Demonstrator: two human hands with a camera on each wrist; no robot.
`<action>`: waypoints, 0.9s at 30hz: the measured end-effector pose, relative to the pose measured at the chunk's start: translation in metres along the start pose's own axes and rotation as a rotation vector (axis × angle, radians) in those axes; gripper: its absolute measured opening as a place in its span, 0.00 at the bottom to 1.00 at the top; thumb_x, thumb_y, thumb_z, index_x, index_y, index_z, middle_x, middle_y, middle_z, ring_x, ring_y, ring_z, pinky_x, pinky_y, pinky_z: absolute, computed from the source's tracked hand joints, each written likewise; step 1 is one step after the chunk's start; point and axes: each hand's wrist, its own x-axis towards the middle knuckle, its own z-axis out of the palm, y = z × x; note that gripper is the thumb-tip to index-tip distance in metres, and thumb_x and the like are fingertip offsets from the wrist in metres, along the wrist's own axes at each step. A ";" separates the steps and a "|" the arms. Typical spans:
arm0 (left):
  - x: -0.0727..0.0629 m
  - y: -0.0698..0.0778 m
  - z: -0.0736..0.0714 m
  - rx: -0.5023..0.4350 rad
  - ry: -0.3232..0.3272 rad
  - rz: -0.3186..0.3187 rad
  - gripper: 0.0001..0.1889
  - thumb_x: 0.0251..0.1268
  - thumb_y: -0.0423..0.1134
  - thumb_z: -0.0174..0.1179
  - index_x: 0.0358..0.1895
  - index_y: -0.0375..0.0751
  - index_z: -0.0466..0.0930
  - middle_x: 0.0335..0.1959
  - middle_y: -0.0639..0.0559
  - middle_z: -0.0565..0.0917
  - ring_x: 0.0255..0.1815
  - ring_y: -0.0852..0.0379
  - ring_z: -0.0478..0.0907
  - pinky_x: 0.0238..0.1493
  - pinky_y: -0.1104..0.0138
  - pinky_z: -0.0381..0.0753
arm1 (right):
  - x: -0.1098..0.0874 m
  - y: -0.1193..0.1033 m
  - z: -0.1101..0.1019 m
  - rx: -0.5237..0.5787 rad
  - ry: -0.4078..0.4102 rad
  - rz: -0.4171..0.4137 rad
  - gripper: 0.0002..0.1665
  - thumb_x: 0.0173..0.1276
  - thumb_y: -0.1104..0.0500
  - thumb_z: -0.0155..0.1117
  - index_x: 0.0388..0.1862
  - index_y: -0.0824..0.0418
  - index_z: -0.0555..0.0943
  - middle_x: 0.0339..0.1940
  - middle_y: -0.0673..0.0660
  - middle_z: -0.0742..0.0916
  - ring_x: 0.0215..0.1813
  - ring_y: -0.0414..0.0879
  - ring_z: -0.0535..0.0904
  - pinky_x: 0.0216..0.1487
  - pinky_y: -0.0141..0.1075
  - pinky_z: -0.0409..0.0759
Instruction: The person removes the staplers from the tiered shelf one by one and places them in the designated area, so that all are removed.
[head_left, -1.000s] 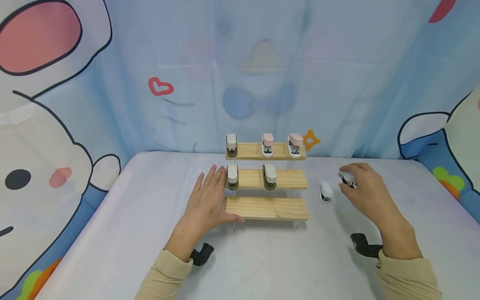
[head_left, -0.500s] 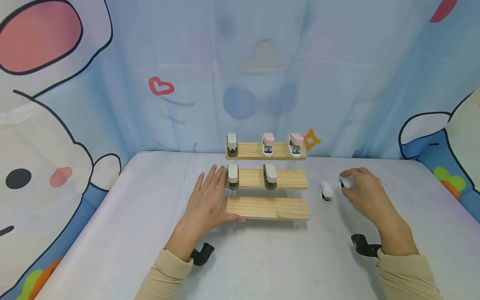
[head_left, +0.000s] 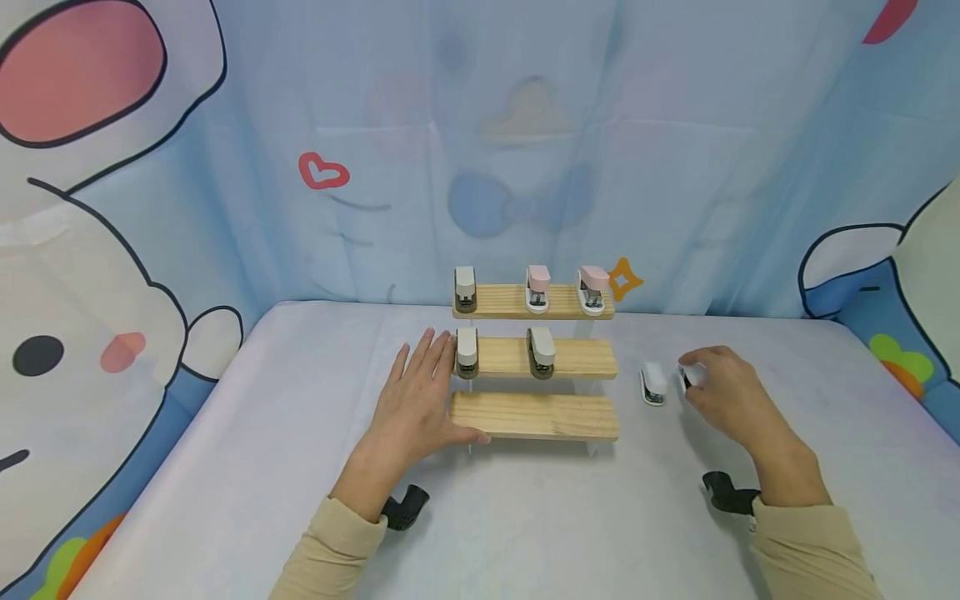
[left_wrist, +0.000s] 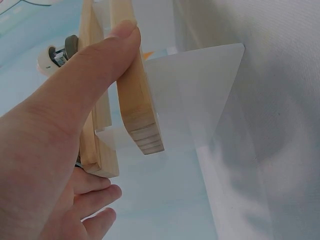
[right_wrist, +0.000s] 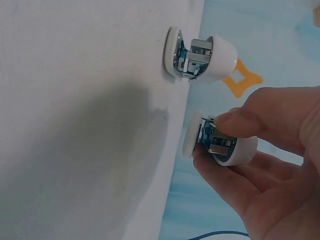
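My left hand (head_left: pixel 415 407) rests against the left end of a three-tier wooden display stand (head_left: pixel 540 417), fingers straight. Its thumb presses the front edge of the lowest board (left_wrist: pixel 135 107) in the left wrist view. Out to the right, my right hand (head_left: pixel 729 393) pinches a small white stapler (right_wrist: pixel 245 151) between thumb and fingers; the head view hides most of it. Just left of that hand, another white stapler (head_left: pixel 654 383) stands on the table.
On the top board are a white stapler (head_left: pixel 465 287) and two pink staplers (head_left: pixel 537 279). Two white staplers with grey bases (head_left: pixel 540 350) occupy the middle board's left half and centre. A printed curtain (head_left: pixel 375 208) hangs behind the white-covered table (head_left: pixel 510 525).
My right hand has come slightly nearer and lower with the stapler, which has turned so that less of it shows. The left hand has kept its place on the stand.
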 end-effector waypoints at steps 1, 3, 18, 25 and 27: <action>0.000 0.000 0.000 0.000 0.001 0.000 0.71 0.36 0.76 0.70 0.79 0.36 0.48 0.81 0.45 0.52 0.83 0.48 0.42 0.82 0.49 0.43 | 0.000 0.001 0.000 -0.002 -0.006 0.001 0.25 0.59 0.73 0.58 0.58 0.78 0.74 0.64 0.83 0.67 0.50 0.69 0.69 0.44 0.56 0.80; 0.000 0.000 0.000 -0.001 0.001 0.001 0.71 0.36 0.76 0.70 0.79 0.36 0.48 0.81 0.45 0.52 0.83 0.48 0.42 0.82 0.49 0.43 | 0.000 0.002 0.001 -0.005 -0.016 0.007 0.25 0.60 0.73 0.57 0.58 0.78 0.74 0.64 0.83 0.67 0.53 0.71 0.69 0.47 0.59 0.79; -0.001 0.000 0.000 0.004 0.003 -0.001 0.71 0.36 0.76 0.70 0.79 0.36 0.47 0.81 0.45 0.53 0.83 0.48 0.43 0.82 0.49 0.44 | 0.004 0.013 0.009 -0.015 -0.062 0.053 0.26 0.60 0.74 0.59 0.59 0.78 0.74 0.64 0.83 0.66 0.62 0.77 0.64 0.61 0.69 0.70; -0.001 0.000 -0.001 0.006 -0.001 0.003 0.70 0.36 0.76 0.69 0.79 0.36 0.48 0.81 0.45 0.53 0.83 0.47 0.43 0.82 0.49 0.44 | 0.004 0.013 0.004 -0.020 -0.110 0.053 0.28 0.62 0.70 0.60 0.62 0.76 0.71 0.66 0.83 0.64 0.64 0.78 0.63 0.62 0.71 0.67; -0.001 0.000 0.000 0.004 -0.001 0.004 0.70 0.36 0.76 0.69 0.79 0.36 0.48 0.81 0.44 0.53 0.83 0.47 0.42 0.82 0.49 0.44 | 0.003 0.013 0.000 -0.012 -0.113 0.051 0.29 0.64 0.68 0.60 0.64 0.75 0.70 0.68 0.83 0.63 0.65 0.78 0.62 0.62 0.72 0.66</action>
